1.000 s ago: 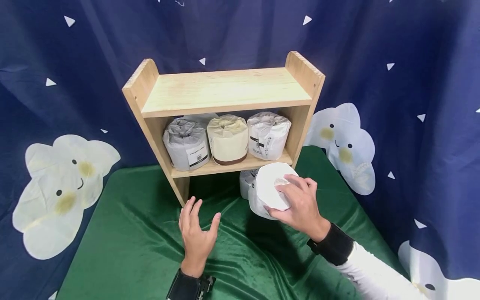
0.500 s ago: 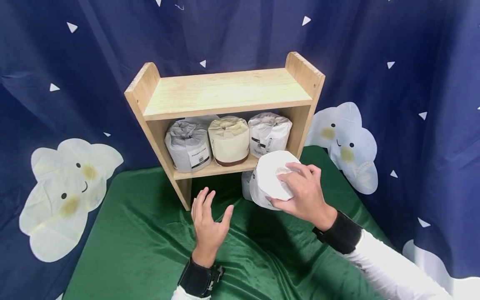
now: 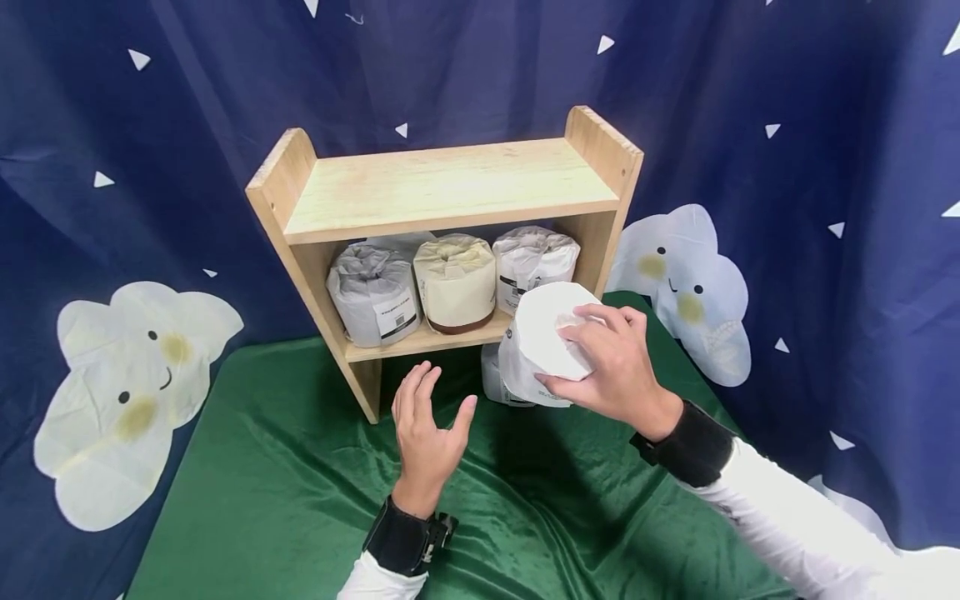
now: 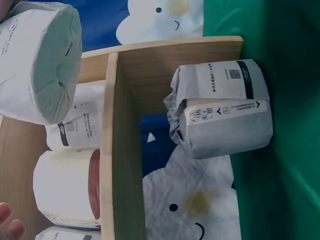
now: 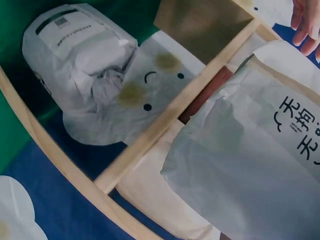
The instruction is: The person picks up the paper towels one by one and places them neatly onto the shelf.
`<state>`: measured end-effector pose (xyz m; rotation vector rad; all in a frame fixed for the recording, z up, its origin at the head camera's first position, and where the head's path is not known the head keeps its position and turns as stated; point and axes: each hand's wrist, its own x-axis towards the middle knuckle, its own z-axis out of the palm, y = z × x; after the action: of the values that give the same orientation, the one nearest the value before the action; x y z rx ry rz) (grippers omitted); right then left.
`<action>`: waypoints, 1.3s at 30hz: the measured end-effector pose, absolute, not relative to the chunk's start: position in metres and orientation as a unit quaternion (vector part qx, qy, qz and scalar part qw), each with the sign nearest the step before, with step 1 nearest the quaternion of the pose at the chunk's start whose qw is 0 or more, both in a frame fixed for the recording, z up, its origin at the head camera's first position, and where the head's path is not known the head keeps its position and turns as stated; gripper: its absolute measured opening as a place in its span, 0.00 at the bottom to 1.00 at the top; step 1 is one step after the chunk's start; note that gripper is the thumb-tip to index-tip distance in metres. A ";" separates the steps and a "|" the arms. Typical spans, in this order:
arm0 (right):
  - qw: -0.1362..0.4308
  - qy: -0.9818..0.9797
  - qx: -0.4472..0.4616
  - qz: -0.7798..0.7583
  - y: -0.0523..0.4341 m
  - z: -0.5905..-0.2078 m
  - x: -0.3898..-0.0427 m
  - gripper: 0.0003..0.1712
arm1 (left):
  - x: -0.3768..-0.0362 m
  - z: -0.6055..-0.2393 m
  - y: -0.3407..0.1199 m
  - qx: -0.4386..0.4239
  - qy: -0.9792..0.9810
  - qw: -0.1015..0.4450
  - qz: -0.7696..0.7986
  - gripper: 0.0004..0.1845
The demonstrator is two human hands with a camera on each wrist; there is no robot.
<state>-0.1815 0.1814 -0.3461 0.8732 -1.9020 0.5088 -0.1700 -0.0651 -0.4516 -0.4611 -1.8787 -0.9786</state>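
My right hand [image 3: 618,367] grips a white paper-wrapped toilet roll [image 3: 551,329] from above, thumb on its near side and fingertips at its core. The roll hangs in front of the shelf's right part and overlaps a white wrapped roll [image 3: 532,250] behind it. In the right wrist view the held roll [image 5: 240,155] shows large dark printed characters. My left hand [image 3: 427,437] hovers over the green cloth, fingers spread and slightly bent, holding nothing. Along the middle shelf stand another white wrapped roll [image 3: 372,300] and a cream roll [image 3: 455,283] with a brown lower band.
A small wooden shelf unit [image 3: 450,187] stands on green cloth [image 3: 247,467]. Below its middle board, at the right, lies another wrapped roll [image 4: 220,115], mostly covered by the held one in the head view. Behind hangs a blue curtain [image 3: 465,67] with clouds.
My right hand has lifted the roll upward, closer to the middle shelf, uncovering more of the lower roll. My left hand has shifted to the right and a little forward.
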 end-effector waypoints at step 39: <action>0.466 -0.765 0.404 0.185 0.192 -0.244 -0.199 0.35 | -0.178 -0.415 -0.061 -0.218 -0.730 0.501 -0.411 0.30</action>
<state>-0.1990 0.1919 -0.2441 0.9913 -1.8788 0.4546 -0.1782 -0.0613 -0.4149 -0.5279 -1.7638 -0.9935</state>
